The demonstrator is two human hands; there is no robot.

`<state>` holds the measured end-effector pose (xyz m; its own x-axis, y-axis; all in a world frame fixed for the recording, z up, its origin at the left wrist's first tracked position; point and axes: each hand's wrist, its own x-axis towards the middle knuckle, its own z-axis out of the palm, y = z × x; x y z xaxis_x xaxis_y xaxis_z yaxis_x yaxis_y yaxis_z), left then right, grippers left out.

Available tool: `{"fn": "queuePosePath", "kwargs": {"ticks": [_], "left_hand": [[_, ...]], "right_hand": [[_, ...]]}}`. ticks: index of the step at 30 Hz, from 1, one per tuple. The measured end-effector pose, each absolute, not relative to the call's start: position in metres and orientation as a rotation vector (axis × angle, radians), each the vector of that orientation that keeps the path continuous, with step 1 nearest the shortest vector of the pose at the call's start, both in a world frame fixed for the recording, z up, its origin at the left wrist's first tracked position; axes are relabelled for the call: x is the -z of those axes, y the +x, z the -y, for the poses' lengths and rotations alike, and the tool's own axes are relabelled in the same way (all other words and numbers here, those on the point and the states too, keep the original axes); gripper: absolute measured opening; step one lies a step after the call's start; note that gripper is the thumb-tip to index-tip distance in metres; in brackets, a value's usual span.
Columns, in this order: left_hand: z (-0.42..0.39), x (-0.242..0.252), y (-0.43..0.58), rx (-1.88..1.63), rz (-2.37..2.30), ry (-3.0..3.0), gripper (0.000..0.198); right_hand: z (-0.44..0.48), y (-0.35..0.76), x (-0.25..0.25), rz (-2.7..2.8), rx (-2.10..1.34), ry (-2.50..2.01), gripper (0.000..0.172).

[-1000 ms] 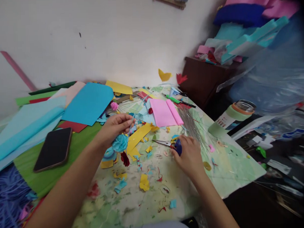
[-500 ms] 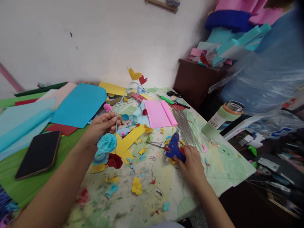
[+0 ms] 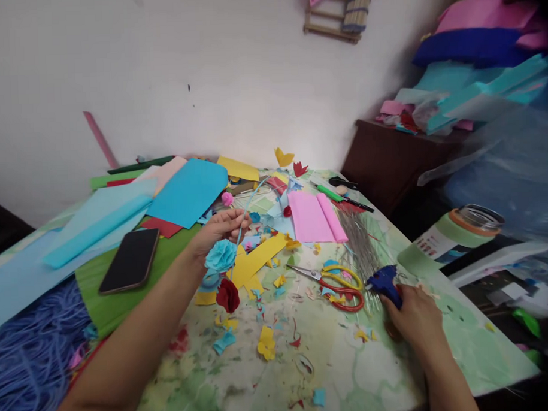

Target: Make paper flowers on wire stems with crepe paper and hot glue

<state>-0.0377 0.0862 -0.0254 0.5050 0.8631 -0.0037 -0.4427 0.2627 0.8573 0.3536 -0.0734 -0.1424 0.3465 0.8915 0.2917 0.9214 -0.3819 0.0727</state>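
Note:
My left hand [image 3: 227,226] pinches a thin, pale blue wrapped stem [image 3: 252,194] between thumb and fingers. At its far tip are a yellow paper flower [image 3: 284,157], a small red one [image 3: 300,169] and a blue one. Below the hand hang a light blue ruffled paper flower [image 3: 220,256] and a dark red flower [image 3: 227,295]. At the right, my right hand [image 3: 415,313] is closed around a blue glue gun [image 3: 385,282], held low over the table with its nozzle towards the left. Scissors [image 3: 342,289] with yellow and red handles lie left of it.
Paper scraps and a yellow paper flower [image 3: 266,342] litter the patterned table. A phone [image 3: 130,260], coloured paper sheets [image 3: 188,193] and blue cords [image 3: 36,339] occupy the left. Pink crepe paper [image 3: 313,216], thin wires [image 3: 358,235] and a green bottle [image 3: 450,238] lie beyond or right.
My right hand has moved the glue gun to the right, off the scissors, whose handles now show. My left hand still holds the stem. The camera has turned left.

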Motion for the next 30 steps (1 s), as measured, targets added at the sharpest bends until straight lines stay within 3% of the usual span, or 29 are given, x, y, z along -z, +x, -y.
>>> {"fn": "queuePosePath", "kwargs": {"ticks": [4,9,20,26,30], "left_hand": [[-0.092,0.032,-0.039,-0.967,-0.511,0.95,0.023],[-0.096,0.037,-0.039,-0.991,-0.498,0.921,0.023],[-0.096,0.037,-0.04,-1.038,-0.527,0.923,0.017],[-0.093,0.029,-0.04,-1.003,-0.429,0.751,0.009],[-0.09,0.025,-0.04,-1.0,-0.363,0.632,0.011]], "right_hand": [[0.069,0.32,0.13,1.728,0.552,-2.301,0.042],[0.057,0.274,0.124,2.143,0.171,-2.093,0.036],[0.022,0.258,0.104,2.292,-0.043,-2.099,0.027],[0.026,0.255,0.088,2.184,0.109,-2.209,0.035],[0.035,0.247,0.085,1.983,-0.08,-2.151,0.034]]}}
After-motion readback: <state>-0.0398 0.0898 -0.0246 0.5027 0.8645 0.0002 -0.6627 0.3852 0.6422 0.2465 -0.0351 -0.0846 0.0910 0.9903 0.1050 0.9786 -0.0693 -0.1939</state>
